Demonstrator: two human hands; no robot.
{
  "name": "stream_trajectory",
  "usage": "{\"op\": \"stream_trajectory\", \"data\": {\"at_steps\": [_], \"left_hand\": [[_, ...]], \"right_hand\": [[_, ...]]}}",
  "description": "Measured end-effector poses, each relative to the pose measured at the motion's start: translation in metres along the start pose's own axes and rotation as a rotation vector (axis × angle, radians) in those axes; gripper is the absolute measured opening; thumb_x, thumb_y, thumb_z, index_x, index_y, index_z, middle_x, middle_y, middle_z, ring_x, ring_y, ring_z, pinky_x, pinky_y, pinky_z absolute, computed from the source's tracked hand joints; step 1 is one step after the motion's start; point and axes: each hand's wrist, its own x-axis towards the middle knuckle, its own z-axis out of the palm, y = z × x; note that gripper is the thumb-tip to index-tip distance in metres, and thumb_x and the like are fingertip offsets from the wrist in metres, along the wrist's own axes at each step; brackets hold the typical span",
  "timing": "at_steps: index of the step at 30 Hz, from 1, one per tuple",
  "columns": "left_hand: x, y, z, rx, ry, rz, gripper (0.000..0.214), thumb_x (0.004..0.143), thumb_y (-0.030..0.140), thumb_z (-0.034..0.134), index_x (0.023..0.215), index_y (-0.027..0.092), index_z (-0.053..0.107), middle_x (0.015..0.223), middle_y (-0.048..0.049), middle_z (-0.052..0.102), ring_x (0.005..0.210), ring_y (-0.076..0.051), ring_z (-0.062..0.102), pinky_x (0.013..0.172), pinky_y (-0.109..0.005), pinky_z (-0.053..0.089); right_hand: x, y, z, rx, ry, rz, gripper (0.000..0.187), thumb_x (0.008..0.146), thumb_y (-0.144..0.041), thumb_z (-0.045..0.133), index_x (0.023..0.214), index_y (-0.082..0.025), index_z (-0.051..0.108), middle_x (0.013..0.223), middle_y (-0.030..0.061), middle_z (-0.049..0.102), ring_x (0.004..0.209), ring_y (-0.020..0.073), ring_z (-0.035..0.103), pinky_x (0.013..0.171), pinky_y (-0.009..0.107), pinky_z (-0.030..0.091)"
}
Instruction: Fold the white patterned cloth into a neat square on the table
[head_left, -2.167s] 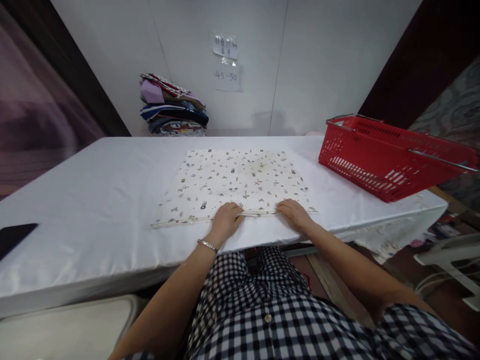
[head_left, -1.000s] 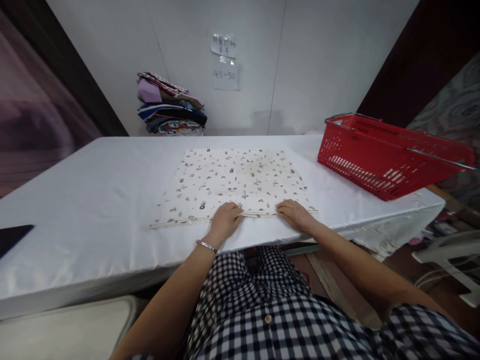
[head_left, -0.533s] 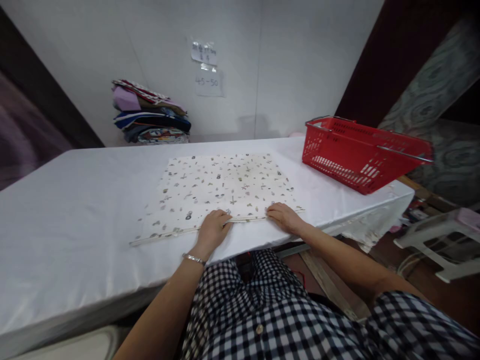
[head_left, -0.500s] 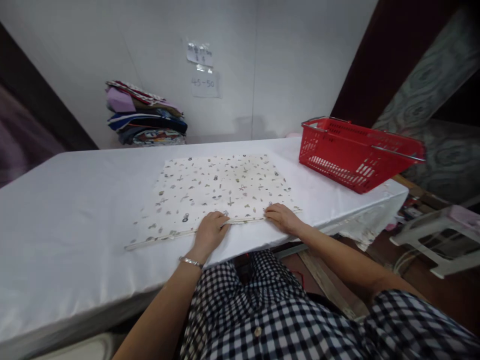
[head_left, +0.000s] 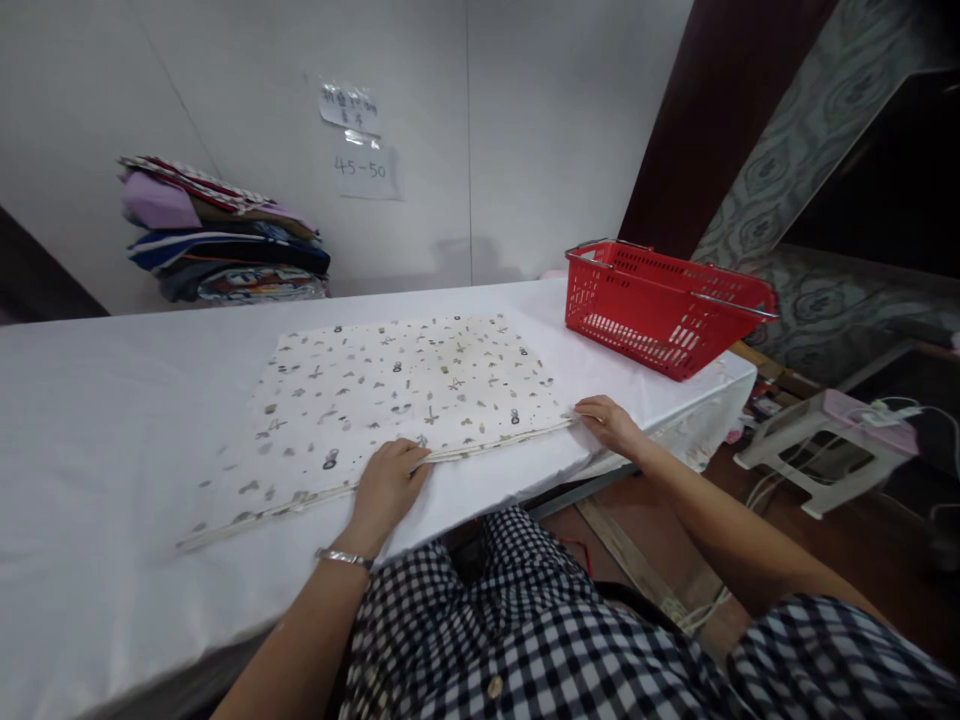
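Note:
A folded white cloth printed with small grey-green and brown motifs lies flat, its layered near edge facing me. My left hand, with a silver band at the wrist, grips that near edge around its middle, fingers on top and thumb at the front. At the near right corner, my right hand has its fingers closed on the cloth; the fingertips partly hide the corner.
The table wears a glossy white cover. A red plastic basket stands at its back right. Folded fabrics are piled at the back left. Paper signs hang on the wall. A pale stool stands to the right on the floor.
My right hand has slid rightward along the near edge to the cloth's corner. My left hand keeps about the same place on the edge. The whole view has turned to the right.

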Motion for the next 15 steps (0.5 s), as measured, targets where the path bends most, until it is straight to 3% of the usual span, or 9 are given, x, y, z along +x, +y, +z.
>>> {"op": "stream_trajectory", "data": {"at_steps": [7, 15], "left_hand": [[0.0, 0.0, -0.001, -0.005, 0.006, 0.005, 0.022, 0.083, 0.028, 0.048, 0.089, 0.022, 0.068, 0.091, -0.0064, 0.065, 0.087, -0.023, 0.056, 0.079, -0.037, 0.046], [0.0, -0.001, 0.0, 0.001, -0.001, 0.001, 0.022, 0.084, 0.028, 0.048, 0.09, 0.021, 0.069, 0.091, -0.0065, 0.064, 0.087, -0.023, 0.056, 0.079, -0.038, 0.046]], "right_hand": [[0.001, -0.01, -0.001, -0.044, -0.116, -0.082, 0.026, 0.089, -0.023, 0.05, 0.108, -0.023, 0.067, 0.108, 0.0094, 0.065, 0.101, 0.0225, 0.058, 0.085, 0.04, 0.051], [0.008, -0.009, -0.003, -0.145, -0.094, -0.086, 0.027, 0.092, -0.021, 0.045, 0.102, -0.021, 0.07, 0.099, 0.0092, 0.066, 0.095, 0.0211, 0.058, 0.081, 0.036, 0.051]]}}
